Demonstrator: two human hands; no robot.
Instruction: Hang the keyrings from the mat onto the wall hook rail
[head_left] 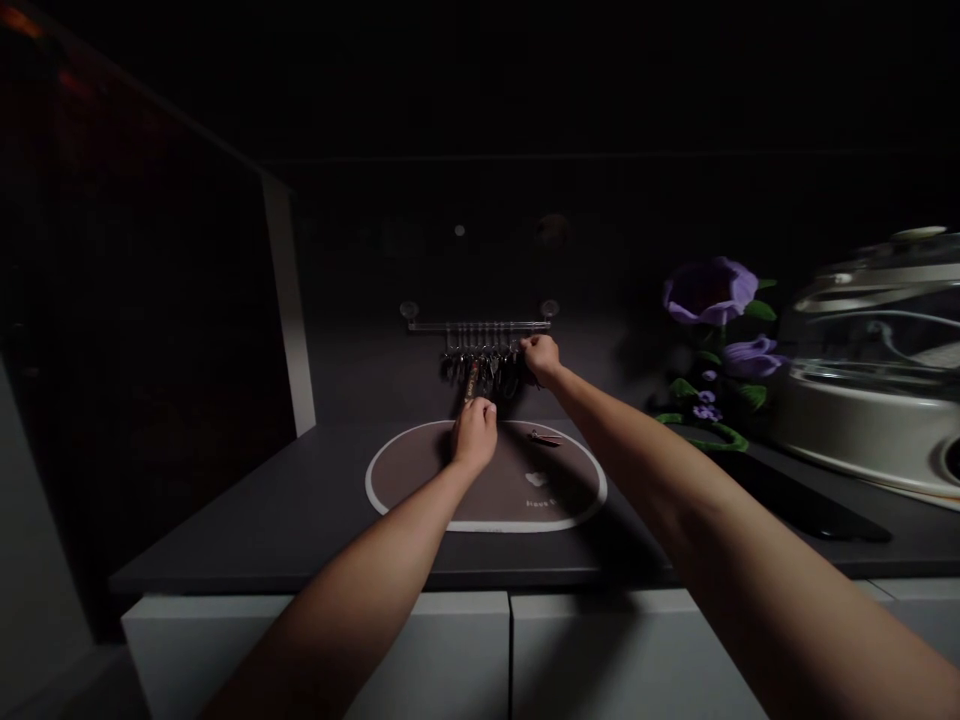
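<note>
A dark grey countertop [300,520] runs above white cabinet doors [457,650]. On it lies an oval brown mat [487,526] with a white border and a white heart motif. To the right stand artificial purple flowers [709,292] with green leaves, beside a cream-coloured cooker [862,420] with a clear domed lid [870,340]. A flat black object [802,505] lies on the counter in front of the cooker.

Keys [480,372] too small, dark to tell apart; glass-lidded appliance [870,370] cut off by right edge.
</note>
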